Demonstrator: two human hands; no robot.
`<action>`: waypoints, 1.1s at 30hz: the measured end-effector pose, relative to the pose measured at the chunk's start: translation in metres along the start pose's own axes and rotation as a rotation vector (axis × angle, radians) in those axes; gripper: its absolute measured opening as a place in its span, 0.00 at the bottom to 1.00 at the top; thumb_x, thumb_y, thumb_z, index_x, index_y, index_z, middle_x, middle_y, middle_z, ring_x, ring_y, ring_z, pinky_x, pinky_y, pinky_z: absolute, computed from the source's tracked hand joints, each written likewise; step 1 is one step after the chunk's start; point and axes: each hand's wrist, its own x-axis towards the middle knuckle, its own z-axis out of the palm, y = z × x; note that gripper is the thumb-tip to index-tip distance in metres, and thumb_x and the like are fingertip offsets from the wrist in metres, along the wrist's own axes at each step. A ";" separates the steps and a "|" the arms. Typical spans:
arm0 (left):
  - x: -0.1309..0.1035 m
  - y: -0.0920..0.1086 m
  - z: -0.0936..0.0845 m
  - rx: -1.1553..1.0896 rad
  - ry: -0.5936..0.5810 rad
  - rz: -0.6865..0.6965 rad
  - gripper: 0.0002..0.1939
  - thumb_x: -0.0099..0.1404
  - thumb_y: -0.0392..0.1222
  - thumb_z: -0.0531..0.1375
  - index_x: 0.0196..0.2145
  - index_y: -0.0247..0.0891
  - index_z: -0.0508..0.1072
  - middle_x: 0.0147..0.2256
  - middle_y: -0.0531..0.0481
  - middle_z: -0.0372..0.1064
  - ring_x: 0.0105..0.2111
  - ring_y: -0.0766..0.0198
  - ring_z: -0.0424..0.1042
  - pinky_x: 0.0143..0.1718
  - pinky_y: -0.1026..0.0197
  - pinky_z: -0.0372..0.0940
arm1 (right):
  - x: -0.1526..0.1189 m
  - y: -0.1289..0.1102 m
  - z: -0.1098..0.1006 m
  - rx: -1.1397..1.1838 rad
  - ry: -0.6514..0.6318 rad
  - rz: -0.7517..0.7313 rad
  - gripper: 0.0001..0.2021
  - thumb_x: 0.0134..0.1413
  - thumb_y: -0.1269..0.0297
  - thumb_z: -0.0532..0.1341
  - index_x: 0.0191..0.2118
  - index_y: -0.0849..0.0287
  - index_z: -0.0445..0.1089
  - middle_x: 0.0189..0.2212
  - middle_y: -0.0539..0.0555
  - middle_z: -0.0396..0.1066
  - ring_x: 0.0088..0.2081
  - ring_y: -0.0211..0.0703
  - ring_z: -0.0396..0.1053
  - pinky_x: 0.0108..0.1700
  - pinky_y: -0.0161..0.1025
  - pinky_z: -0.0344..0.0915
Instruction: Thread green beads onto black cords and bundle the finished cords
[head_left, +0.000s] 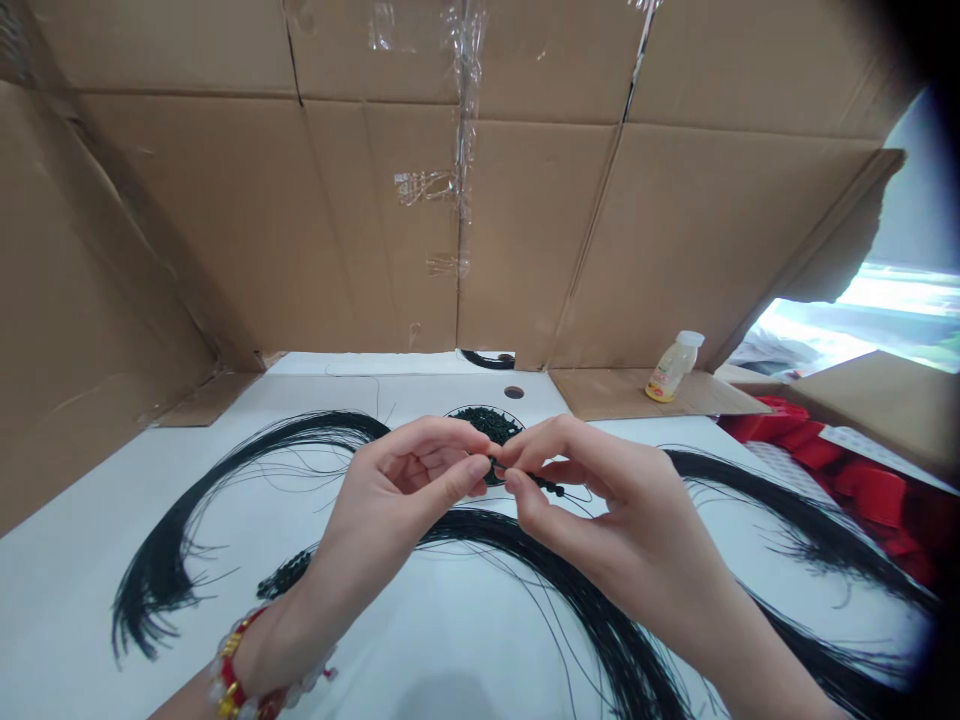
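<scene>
Cord (545, 484), knotted, looks light, limp, maybe slick; best gripped beside its knots (558, 490). My left hand (401, 490) and right hand (619, 490) both pinch it, fingers (461, 478) nearly closed.

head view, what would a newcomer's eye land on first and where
Probably the bare left hand and bare right hand meeting mid-picture, the right pinching a thin black knotted cord. Long arching bundles of fine black strands sweep across the white tabletop around them. Behind stands a tall brown cardboard wall seamed with clear tape, a small white-capped bottle by its foot at right.
</scene>
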 end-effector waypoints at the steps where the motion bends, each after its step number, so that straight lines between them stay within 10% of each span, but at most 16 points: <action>1: 0.000 0.000 0.000 0.029 0.007 0.014 0.04 0.61 0.45 0.72 0.34 0.46 0.83 0.28 0.54 0.75 0.29 0.67 0.71 0.32 0.67 0.67 | 0.001 0.000 0.000 0.007 -0.009 0.006 0.07 0.61 0.74 0.62 0.35 0.54 0.73 0.33 0.46 0.76 0.35 0.36 0.73 0.42 0.32 0.73; 18: 0.002 0.001 -0.005 0.384 -0.088 0.181 0.09 0.71 0.45 0.63 0.32 0.42 0.76 0.32 0.54 0.69 0.32 0.65 0.67 0.36 0.63 0.61 | 0.010 0.009 -0.001 0.103 -0.133 0.163 0.07 0.64 0.67 0.61 0.33 0.57 0.66 0.28 0.48 0.65 0.30 0.36 0.60 0.28 0.33 0.60; 27: 0.005 0.002 -0.006 0.371 -0.168 0.117 0.08 0.71 0.44 0.61 0.33 0.40 0.75 0.30 0.54 0.67 0.30 0.65 0.65 0.35 0.63 0.60 | 0.016 0.024 -0.004 0.287 -0.254 0.201 0.08 0.64 0.64 0.65 0.33 0.59 0.68 0.26 0.45 0.60 0.28 0.32 0.54 0.29 0.33 0.52; 33: 0.027 -0.010 -0.030 0.484 -0.226 -0.063 0.16 0.72 0.56 0.57 0.45 0.42 0.74 0.28 0.54 0.70 0.33 0.60 0.71 0.37 0.61 0.63 | 0.021 0.031 -0.031 0.527 -0.103 0.277 0.10 0.63 0.61 0.68 0.33 0.60 0.71 0.23 0.43 0.60 0.23 0.28 0.53 0.24 0.28 0.50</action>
